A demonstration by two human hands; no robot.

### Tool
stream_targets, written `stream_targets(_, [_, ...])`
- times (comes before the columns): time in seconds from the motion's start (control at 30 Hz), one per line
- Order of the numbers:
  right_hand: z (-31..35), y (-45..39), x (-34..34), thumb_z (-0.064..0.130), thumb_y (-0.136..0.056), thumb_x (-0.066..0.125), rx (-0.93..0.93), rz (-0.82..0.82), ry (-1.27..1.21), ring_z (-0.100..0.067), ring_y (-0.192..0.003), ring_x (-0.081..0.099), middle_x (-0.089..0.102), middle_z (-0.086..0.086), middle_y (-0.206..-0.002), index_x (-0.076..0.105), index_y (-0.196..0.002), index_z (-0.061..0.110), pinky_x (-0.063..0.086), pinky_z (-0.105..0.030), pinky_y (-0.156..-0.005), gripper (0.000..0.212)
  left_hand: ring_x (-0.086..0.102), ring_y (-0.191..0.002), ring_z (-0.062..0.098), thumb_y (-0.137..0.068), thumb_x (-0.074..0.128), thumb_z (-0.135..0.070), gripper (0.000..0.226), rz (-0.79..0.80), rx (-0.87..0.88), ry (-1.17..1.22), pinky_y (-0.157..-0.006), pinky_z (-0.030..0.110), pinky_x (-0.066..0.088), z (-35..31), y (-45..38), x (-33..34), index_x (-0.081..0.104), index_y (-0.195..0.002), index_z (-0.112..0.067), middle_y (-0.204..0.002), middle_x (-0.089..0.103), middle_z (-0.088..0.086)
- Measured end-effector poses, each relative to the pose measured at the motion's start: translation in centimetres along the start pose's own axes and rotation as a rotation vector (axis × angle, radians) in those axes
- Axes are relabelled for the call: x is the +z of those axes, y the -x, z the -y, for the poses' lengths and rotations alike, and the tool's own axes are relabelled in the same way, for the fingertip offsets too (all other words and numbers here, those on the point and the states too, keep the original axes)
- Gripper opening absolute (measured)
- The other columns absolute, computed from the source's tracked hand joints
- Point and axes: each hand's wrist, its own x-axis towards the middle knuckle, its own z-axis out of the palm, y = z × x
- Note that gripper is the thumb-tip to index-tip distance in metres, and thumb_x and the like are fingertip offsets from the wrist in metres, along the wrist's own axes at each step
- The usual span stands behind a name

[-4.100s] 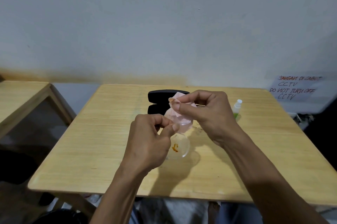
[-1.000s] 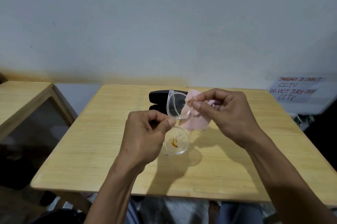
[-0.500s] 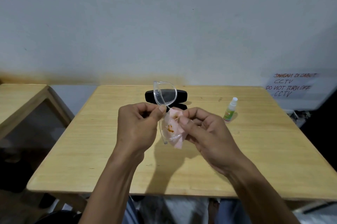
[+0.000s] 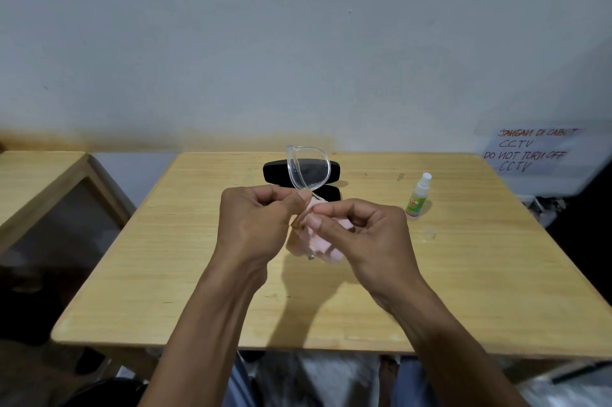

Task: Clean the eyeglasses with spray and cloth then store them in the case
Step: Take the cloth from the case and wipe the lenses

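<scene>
Head view: both hands are raised over the middle of a wooden table (image 4: 463,290). Left hand (image 4: 255,224) pinches the clear-framed glasses (image 4: 308,168) near the bridge, thumb and forefinger closed on the frame; one lens stands up above the fingers, in front of the case. Right hand (image 4: 361,241) is closed on a pink cloth (image 4: 319,242), thumb and fingers pressing it around the lower lens, which is mostly hidden by the fabric; a small bit of frame or hinge pokes out under the cloth. Hands are just beside each other, almost touching at the fingertips. Black case (image 4: 334,171) lies open on the table behind the hands, lid up, partly seen through the raised lens. Spray bottle (image 4: 418,198), white cap, green label, stands upright on the table to the right of the case, well apart from the hands. A handwritten paper sign (image 4: 530,150) hangs on the wall at far right. A second wooden table (image 4: 33,174) sits at left.
</scene>
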Motion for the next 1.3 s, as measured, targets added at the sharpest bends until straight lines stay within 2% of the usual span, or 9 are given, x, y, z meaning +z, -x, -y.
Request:
stream_targets(0.1, [-0.2, -0.2, 0.2, 0.003, -0.077, 0.084, 0.026, -0.034, -0.014, -0.024, -0.081, 0.078, 0.081, -0.005, -0.083, 0.081, -0.079, 0.018, 0.064, -0.039, -0.073, 0.015, 0.056, -0.040, 0.001, -0.079, 0.078, -0.006, 0.019, -0.003, -0.005, 0.014, -0.035, 0.011, 0.038, -0.1, 0.1, 0.1, 0.071, -0.061, -0.006, -0.051, 0.068, -0.001])
stream_targets(0.27, [-0.3, 0.0, 0.0, 0.007, -0.076, 0.085, 0.048, 0.002, 0.022, -0.017, -0.075, 0.077, 0.080, -0.004, -0.079, 0.081, -0.084, 0.011, 0.060, -0.028, -0.067, 0.009, 0.061, -0.046, 0.006, -0.080, 0.078, -0.007, 0.022, -0.028, 0.015, -0.011, -0.040, 0.011, 0.046, -0.1, -0.6, -0.2, 0.069, -0.061, -0.003, -0.062, 0.069, 0.010])
stream_targets(0.4, [-0.5, 0.1, -0.8, 0.009, -0.075, 0.086, 0.053, -0.009, 0.017, -0.018, -0.075, 0.077, 0.080, -0.004, -0.079, 0.081, -0.083, 0.014, 0.058, -0.026, -0.068, 0.010, 0.053, -0.043, 0.001, -0.081, 0.077, -0.009, 0.023, -0.009, 0.035, -0.065, -0.041, 0.012, 0.039, -0.3, -0.9, -0.6, 0.068, -0.061, -0.005, -0.063, 0.065, 0.008])
stream_targets(0.53, [-0.2, 0.0, -0.6, 0.004, -0.078, 0.082, 0.045, -0.066, -0.059, -0.020, -0.073, 0.077, 0.080, -0.007, -0.079, 0.080, -0.083, 0.009, 0.058, -0.025, -0.068, 0.008, 0.051, -0.047, 0.010, -0.080, 0.078, -0.009, 0.022, 0.020, 0.075, -0.081, -0.049, 0.020, 0.042, -0.4, -0.8, -0.3, 0.070, -0.060, -0.008, -0.058, 0.064, 0.007])
stream_targets(0.77, [0.1, -0.5, 1.0, 0.001, -0.075, 0.084, 0.090, -0.147, -0.128, -0.025, -0.071, 0.077, 0.080, -0.010, -0.078, 0.079, -0.079, 0.009, 0.064, -0.041, -0.070, 0.010, 0.053, -0.033, 0.002, -0.082, 0.074, 0.000, 0.021, 0.008, 0.015, 0.027, -0.034, 0.011, 0.036, -0.6, 0.3, 0.7, 0.069, -0.062, -0.002, -0.045, 0.063, -0.002])
stream_targets(0.93, [-0.2, -0.3, 1.1, 0.001, -0.075, 0.084, 0.094, -0.112, -0.080, -0.019, -0.066, 0.076, 0.079, -0.009, -0.073, 0.079, -0.080, 0.006, 0.061, -0.031, -0.061, 0.009, 0.052, -0.032, 0.004, -0.083, 0.074, -0.003, 0.021, -0.015, 0.018, 0.000, -0.032, 0.012, 0.035, -0.5, 0.2, 0.3, 0.069, -0.062, -0.002, -0.049, 0.065, 0.002])
stream_targets(1.0, [-0.3, -0.2, 0.8, 0.002, -0.075, 0.085, 0.086, -0.081, -0.019, -0.017, -0.068, 0.075, 0.078, -0.008, -0.073, 0.080, -0.078, 0.007, 0.060, -0.029, -0.063, 0.008, 0.049, -0.032, 0.003, -0.081, 0.076, -0.005, 0.020, -0.047, 0.025, -0.011, -0.034, 0.013, 0.035, -0.4, -0.2, 0.1, 0.069, -0.063, -0.001, -0.056, 0.063, 0.008])
stream_targets(1.13, [-0.4, 0.1, -0.1, 0.007, -0.075, 0.086, 0.084, -0.035, 0.045, -0.015, -0.070, 0.074, 0.079, -0.005, -0.076, 0.081, -0.079, 0.012, 0.058, -0.027, -0.064, 0.009, 0.050, -0.041, -0.002, -0.079, 0.078, -0.008, 0.020, -0.068, 0.028, -0.024, -0.041, 0.010, 0.038, -0.2, -1.1, -0.4, 0.068, -0.062, -0.005, -0.063, 0.064, 0.006])
stream_targets(1.3, [-0.2, 0.1, -0.4, 0.002, -0.078, 0.082, 0.060, -0.100, -0.025, -0.025, -0.073, 0.077, 0.079, -0.011, -0.077, 0.078, -0.081, 0.009, 0.060, -0.026, -0.068, 0.009, 0.050, -0.042, -0.001, -0.080, 0.078, -0.009, 0.021, -0.039, 0.056, -0.056, -0.042, 0.010, 0.039, -0.2, -1.2, -0.5, 0.069, -0.061, -0.005, -0.061, 0.063, 0.006])
